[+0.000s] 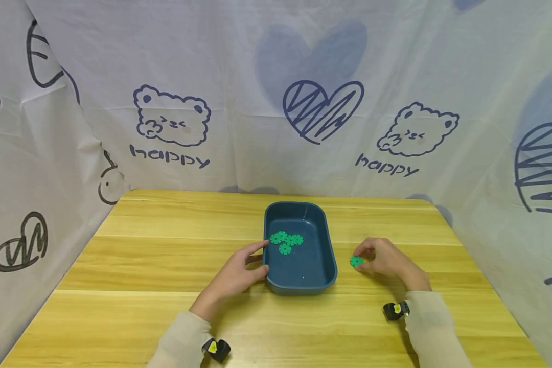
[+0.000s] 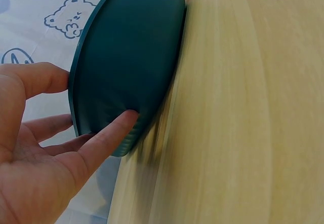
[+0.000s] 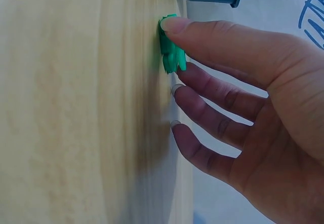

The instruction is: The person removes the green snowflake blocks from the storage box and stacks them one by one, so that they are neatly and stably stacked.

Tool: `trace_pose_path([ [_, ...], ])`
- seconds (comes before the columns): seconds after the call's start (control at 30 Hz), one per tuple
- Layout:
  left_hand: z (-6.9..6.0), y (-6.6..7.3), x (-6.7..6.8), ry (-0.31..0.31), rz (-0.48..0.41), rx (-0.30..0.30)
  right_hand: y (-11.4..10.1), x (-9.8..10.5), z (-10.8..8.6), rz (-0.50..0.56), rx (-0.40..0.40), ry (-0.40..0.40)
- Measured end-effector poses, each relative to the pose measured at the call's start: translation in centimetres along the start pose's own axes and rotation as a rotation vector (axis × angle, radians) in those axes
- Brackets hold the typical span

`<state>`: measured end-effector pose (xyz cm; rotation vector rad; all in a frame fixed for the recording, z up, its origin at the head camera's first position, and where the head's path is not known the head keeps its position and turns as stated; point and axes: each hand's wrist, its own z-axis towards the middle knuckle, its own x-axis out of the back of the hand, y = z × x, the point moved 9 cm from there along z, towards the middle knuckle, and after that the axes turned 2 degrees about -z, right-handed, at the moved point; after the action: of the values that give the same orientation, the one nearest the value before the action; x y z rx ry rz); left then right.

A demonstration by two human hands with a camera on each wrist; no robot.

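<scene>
A dark teal bin (image 1: 303,271) stands on the table, with several green notched discs (image 1: 285,249) lying inside toward its left. My left hand (image 1: 239,271) touches the bin's left side with spread fingers; in the left wrist view the fingertips of that hand (image 2: 55,148) rest against the outer wall of the bin (image 2: 126,46). Right of the bin, my right hand (image 1: 384,260) pinches a green disc (image 1: 356,261) low at the table. Seen from the right wrist, the thumb and a finger of the hand (image 3: 243,97) hold green pieces (image 3: 173,57), with the other fingers loosely bent.
The wooden table (image 1: 156,245) reaches to a white cloth (image 1: 248,66) printed with bears and hearts, hanging behind and at both sides. A black band with a yellow mark (image 1: 217,349) is on the left wrist, a similar one (image 1: 396,309) on the right.
</scene>
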<state>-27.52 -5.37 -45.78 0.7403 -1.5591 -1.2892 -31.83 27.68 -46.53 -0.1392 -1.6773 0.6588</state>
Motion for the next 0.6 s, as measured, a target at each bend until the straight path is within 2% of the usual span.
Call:
trace_pose_path([
  [0.6, -0.02, -0.06, 0.12, 0.011, 0.001, 0.014, 0.2, 0.06, -0.05, 0.019, -0.014, -0.007],
])
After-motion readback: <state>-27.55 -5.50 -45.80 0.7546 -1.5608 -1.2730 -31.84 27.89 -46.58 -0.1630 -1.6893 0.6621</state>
